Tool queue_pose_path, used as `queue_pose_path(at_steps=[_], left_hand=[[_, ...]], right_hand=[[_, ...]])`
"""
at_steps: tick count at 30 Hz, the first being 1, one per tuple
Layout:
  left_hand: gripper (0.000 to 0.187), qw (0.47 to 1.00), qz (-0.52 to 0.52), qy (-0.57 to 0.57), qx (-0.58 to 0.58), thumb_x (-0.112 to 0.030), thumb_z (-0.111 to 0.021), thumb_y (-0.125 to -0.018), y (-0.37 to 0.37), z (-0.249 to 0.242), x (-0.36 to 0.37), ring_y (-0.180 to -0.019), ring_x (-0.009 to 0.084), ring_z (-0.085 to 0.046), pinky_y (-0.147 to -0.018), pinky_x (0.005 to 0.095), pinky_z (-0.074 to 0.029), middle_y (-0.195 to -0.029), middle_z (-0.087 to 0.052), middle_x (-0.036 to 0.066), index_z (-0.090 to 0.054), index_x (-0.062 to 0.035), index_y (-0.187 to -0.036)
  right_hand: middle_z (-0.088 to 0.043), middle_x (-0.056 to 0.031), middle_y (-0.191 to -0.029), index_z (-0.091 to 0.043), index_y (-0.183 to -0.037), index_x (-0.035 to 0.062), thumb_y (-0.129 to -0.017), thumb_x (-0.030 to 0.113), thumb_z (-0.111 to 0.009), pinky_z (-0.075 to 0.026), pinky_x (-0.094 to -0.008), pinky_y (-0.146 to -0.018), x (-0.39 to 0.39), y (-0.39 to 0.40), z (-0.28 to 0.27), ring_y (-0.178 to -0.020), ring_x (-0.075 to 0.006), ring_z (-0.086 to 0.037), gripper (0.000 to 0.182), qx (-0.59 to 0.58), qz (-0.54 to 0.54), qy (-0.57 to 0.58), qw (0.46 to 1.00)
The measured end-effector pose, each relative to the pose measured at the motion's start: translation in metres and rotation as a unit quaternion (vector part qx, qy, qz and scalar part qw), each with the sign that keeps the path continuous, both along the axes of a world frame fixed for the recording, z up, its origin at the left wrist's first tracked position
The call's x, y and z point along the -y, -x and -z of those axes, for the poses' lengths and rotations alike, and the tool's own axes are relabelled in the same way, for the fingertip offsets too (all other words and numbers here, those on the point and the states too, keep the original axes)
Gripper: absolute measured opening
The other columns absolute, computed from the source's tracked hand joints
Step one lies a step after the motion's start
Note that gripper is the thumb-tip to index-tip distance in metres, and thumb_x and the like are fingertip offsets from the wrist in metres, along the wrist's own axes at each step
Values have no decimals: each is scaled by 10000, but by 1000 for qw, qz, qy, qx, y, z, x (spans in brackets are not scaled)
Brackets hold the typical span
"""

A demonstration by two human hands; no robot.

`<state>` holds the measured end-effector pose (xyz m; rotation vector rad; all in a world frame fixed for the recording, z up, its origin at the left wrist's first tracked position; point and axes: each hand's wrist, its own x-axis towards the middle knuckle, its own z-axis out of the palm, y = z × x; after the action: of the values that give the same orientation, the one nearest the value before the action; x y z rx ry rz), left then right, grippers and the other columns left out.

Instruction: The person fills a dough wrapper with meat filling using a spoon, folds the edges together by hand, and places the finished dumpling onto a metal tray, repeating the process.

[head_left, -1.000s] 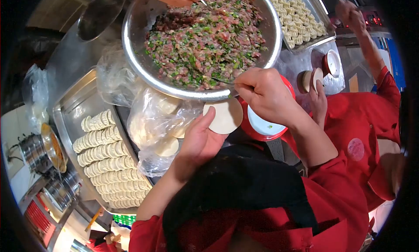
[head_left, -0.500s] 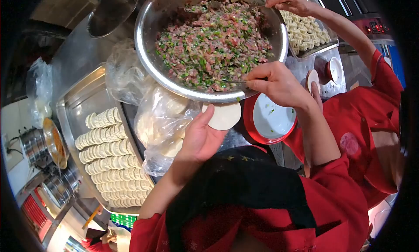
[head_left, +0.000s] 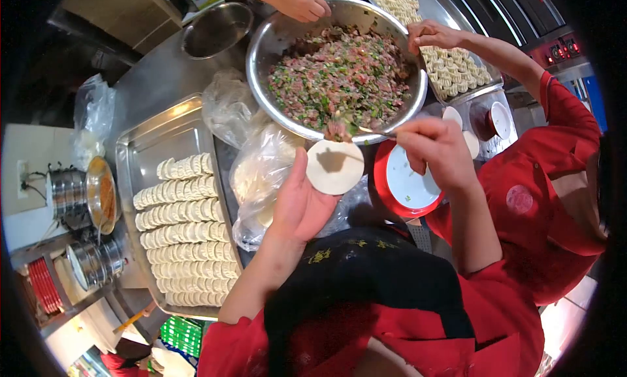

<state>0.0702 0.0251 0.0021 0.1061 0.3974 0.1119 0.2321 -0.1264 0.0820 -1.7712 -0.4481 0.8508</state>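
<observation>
My left hand (head_left: 304, 204) holds a round white dumpling wrapper (head_left: 335, 174) across its fingers, the thumb along its left edge. In my right hand (head_left: 441, 151) is a thin metal filling utensil (head_left: 377, 132), its tip covered by a clump of meat filling (head_left: 338, 130). That clump hangs just above the wrapper, beside the near rim of a large steel bowl (head_left: 294, 126). Pink minced meat with chopped greens (head_left: 346, 76) fills much of the bowl. A shadow of the utensil falls on the wrapper.
Rows of folded dumplings (head_left: 189, 233) lie on a metal tray (head_left: 134, 148) at left, beside plastic bags (head_left: 264, 161). A white-and-red bowl (head_left: 411, 178) stands right. A co-worker's hand (head_left: 434, 36) is at the bowl's far right, another person's hand (head_left: 304, 3) at its far rim. More dumplings (head_left: 454, 70) lie behind.
My right hand has lifted the utensil out of the bowl with a clump of filling on it, bringing it over the wrapper. The view has shifted, and another person's hand shows more at the far rim.
</observation>
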Motion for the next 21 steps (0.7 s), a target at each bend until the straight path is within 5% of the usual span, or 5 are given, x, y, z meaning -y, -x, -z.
queue_pose_path(at_steps=[2,4,7,12,21], left_hand=[[539,986,-12,91,142,-398,-286,-1013,1,-1,0,-1280,297,-431,-1100,446,-312,-1370,-460,164,-390,10,-1350],[552,989,-14,75,128,-410,-275,-1013,3,-8,2,-1289,301,-419,-1104,444,-310,-1370,-458,169,-385,14,-1350],[557,993,-10,71,92,-395,-260,-1016,8,-15,6,-1300,317,-402,-1115,448,-298,-1385,-432,193,-358,31,-1362],[554,998,-28,20,-46,-359,-243,-1021,19,-27,12,-1313,346,-376,-1124,457,-289,-1410,-380,229,-304,55,-1384],[461,998,-22,-30,-47,-335,-276,-1025,40,-32,24,-1235,323,-473,-1062,455,-379,-1325,-484,191,-400,-3,-1319]], right_hand=[[-598,-53,-680,-674,-915,-11,-827,85,-646,-395,-249,-465,7,23,3,-519,-105,-513,133,224,-59,-31,972],[-552,-79,-672,-674,-943,3,-761,18,-646,-408,-293,-453,12,36,28,-519,-173,-522,185,483,-103,-117,861],[-459,-71,-611,-671,-964,13,-703,-7,-642,-390,-321,-422,24,64,38,-504,-214,-505,264,613,-110,-79,779],[-442,-44,-599,-669,-967,-3,-654,-39,-652,-371,-327,-403,43,80,45,-494,-193,-493,315,641,-115,-110,751],[-453,-45,-589,-677,-953,2,-632,-37,-649,-364,-324,-389,46,97,26,-480,-193,-490,325,629,-82,-180,751]])
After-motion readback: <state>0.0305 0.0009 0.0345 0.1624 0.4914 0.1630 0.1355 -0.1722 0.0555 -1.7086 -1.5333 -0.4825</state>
